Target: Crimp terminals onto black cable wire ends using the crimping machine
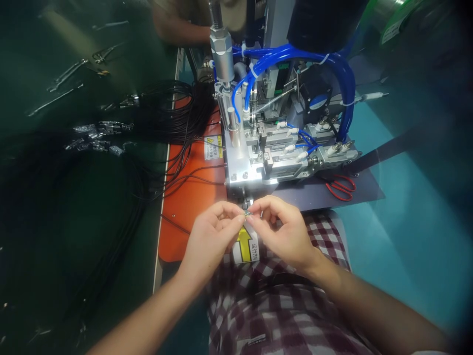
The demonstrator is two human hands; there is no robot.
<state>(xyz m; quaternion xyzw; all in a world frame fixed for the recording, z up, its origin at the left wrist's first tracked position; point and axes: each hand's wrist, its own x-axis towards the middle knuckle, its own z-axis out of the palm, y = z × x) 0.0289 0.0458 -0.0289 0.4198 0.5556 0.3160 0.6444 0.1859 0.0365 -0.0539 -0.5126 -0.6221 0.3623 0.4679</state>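
My left hand (210, 236) and my right hand (284, 228) meet just in front of a metal machine (258, 153), fingertips pinched together on a tiny metal connector (247, 214). Both hands hover over the orange mat (186, 202) edge and a yellow arrow label (244, 245). A thin black cable seems to lead from the connector, but its path is hard to follow. The machine carries blue air hoses (295, 54) and a steel cylinder (221, 49).
A bundle of black cables (166, 113) lies left of the machine, with small metal connectors (99, 135) on the dark green table. Red-handled scissors (342, 188) rest right of the machine. Another person's arm (177, 24) shows at the top. A checked cloth (273, 301) covers my lap.
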